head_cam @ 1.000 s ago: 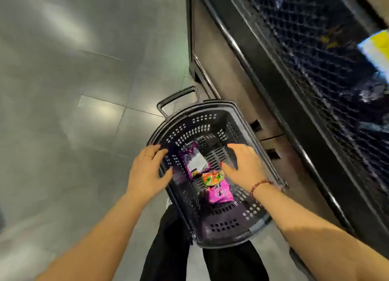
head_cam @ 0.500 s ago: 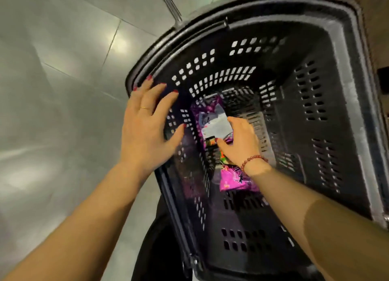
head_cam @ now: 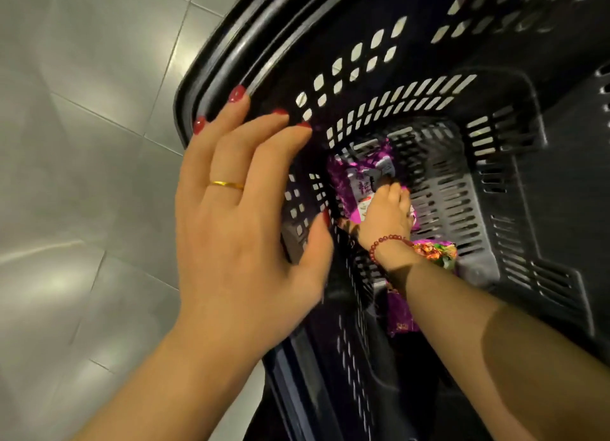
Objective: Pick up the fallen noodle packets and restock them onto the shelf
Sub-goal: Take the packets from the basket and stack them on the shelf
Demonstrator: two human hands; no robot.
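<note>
Looking down into a black perforated plastic shopping basket (head_cam: 544, 193), we find it filling the centre and right of the frame, its thick rounded rim curving from centre left to the top edge. Our left hand (head_cam: 244, 236) lies open at centre left, fingers straight and spread over that rim, fingertips against the slotted inner wall. It wears a thin gold ring (head_cam: 227, 185) and red nail varnish.

Our right hand (head_cam: 386, 216) reaches down to the basket's bottom, just right of centre, with a red bead bracelet (head_cam: 384, 242) at the wrist. Its fingers bend onto a shiny purple noodle packet with a white label (head_cam: 350, 183) lying on the bottom; whether they have closed round it we cannot tell. A second purple noodle packet with an orange and green food picture (head_cam: 435, 252) lies just below, partly under our wrist and forearm.

Outside the basket, the left third of the frame shows a floor of large glossy grey tiles (head_cam: 82, 143) with thin pale joints and soft patches of reflected light.
</note>
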